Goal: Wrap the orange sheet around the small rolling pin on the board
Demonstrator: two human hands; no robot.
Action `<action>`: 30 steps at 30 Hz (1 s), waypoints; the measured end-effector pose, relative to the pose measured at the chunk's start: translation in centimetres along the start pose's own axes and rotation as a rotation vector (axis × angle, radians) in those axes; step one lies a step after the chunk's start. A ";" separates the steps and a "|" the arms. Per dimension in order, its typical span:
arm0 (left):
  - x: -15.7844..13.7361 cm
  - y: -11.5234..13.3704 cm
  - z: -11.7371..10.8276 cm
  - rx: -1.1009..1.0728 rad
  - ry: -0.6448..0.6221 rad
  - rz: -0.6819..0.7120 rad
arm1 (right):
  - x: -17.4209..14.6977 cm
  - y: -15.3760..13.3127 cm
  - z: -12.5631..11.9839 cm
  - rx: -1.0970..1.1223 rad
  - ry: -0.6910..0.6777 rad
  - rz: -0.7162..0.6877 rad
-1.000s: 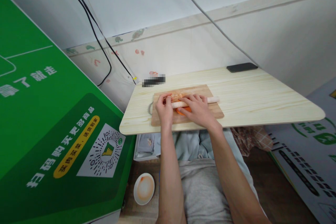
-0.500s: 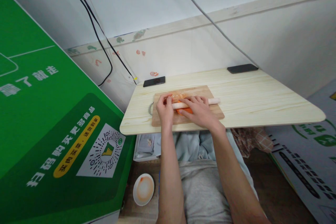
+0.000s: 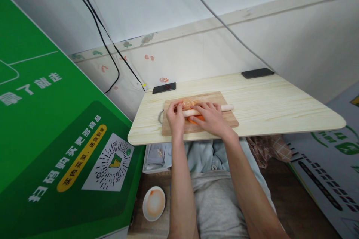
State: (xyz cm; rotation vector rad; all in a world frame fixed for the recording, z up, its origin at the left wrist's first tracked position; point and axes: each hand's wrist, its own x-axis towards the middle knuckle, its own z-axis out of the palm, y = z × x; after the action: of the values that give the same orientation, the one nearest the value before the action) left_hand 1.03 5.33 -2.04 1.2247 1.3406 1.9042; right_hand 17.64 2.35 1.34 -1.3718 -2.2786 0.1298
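Observation:
A pale wooden rolling pin point(image 3: 227, 108) lies across a wooden cutting board point(image 3: 230, 120). Beneath it is a flat, bright orange piece point(image 3: 198, 120), its material unclear. Shiny, crinkled, see-through orange film point(image 3: 188, 103) shows just behind the pin. My right hand point(image 3: 209, 116) lies over the pin, gripping it from above with the fingers slightly apart. My left hand point(image 3: 175, 115) is closed at the pin's left end, thumb and fingertips pinched beside the film. What is between them is hidden, and the hand covers that end of the pin.
Two dark phones, a left one point(image 3: 164, 87) and a right one point(image 3: 257, 73), rest along the back of the light wooden table point(image 3: 286, 108). A stained white bowl point(image 3: 154, 204) stands below at left. A green printed panel point(image 3: 42, 119) rises on the left; cables hang against the wall.
The camera view has shifted slightly. Both hands keep almost the same place on the board, and the rolling pin shows no clear movement against it.

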 end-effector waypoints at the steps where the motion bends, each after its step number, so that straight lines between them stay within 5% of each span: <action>1: 0.0 0.0 0.0 0.003 -0.002 0.000 | 0.0 0.0 0.0 0.002 -0.002 -0.007; 30: -0.2 0.3 0.0 0.021 0.001 0.004 | 0.0 -0.2 0.2 -0.017 0.031 0.007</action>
State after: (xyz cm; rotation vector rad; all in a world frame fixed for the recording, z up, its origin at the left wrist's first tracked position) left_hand 1.18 5.10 -1.83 1.2372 1.3629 1.8982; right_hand 17.40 2.35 1.21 -1.3810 -2.2543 0.0914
